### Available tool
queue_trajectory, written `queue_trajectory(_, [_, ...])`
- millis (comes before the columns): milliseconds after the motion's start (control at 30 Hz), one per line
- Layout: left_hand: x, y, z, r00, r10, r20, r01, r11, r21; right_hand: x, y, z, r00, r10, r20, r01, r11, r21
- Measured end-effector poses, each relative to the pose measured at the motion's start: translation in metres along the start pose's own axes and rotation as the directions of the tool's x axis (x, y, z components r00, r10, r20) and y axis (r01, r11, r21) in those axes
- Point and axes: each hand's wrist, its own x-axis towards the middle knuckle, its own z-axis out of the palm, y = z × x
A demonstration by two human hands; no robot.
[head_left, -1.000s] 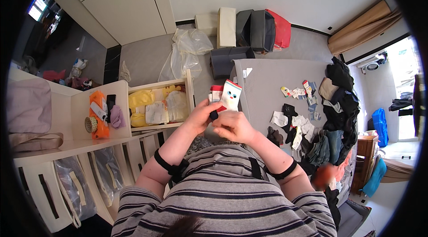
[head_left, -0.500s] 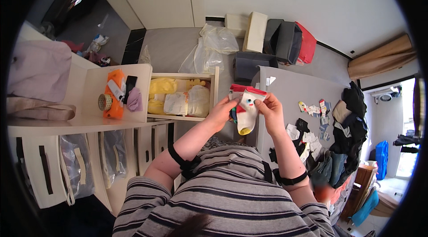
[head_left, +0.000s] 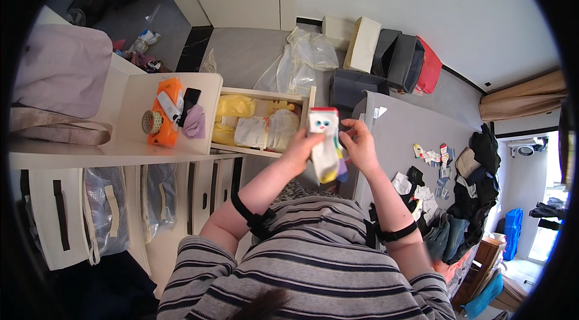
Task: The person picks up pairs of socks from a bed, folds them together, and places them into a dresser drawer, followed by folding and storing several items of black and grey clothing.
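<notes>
White knitted sock with red cuff and cartoon eyes (head_left: 326, 129), frame centre, clasped in left hand (head_left: 301, 150), presumably keeping coloured fabric (head_left: 342, 170) behind it aligned; right hand (head_left: 360, 146) just beside, grip unclear.

sock bundle (head_left: 327, 154): 1 | grips (head_left: 301, 151): 2 | arm straps (head_left: 396, 234): 2 | orange packet (head_left: 170, 87): 1 | open drawer (head_left: 310, 100): 1

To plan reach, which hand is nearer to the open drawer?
Left. The left hand holds socks near the right end of the drawer; the right hand is farther right, beyond the socks.
</notes>
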Motion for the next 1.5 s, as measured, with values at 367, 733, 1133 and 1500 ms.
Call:
queue_trajectory(367, [0.041, -0.001, -0.152, 0.952, 0.114, -0.284, -0.034, 0.961, 0.275, -0.056, 0.022, -0.053, 0.947, 0.302, 0.113, -0.285, 0.947, -0.149])
queue_trajectory(733, [0.074, -0.034, -0.171, 0.965, 0.239, -0.107, 0.076, 0.137, 0.988, -0.089, 0.007, -0.052, 0.907, 0.413, 0.087, -0.394, 0.903, -0.172])
queue_trajectory(1133, [0.037, -0.002, -0.128, 0.930, 0.364, 0.048, -0.205, 0.406, 0.890, -0.117, 0.054, -0.019, 0.856, 0.508, -0.096, -0.516, 0.851, -0.094])
queue_trajectory(1500, [0.066, 0.013, -0.104, 0.991, -0.026, 0.133, -0.100, 0.526, 0.845, -0.135, 0.091, 0.006, 0.781, 0.581, -0.228, -0.591, 0.806, 0.027])
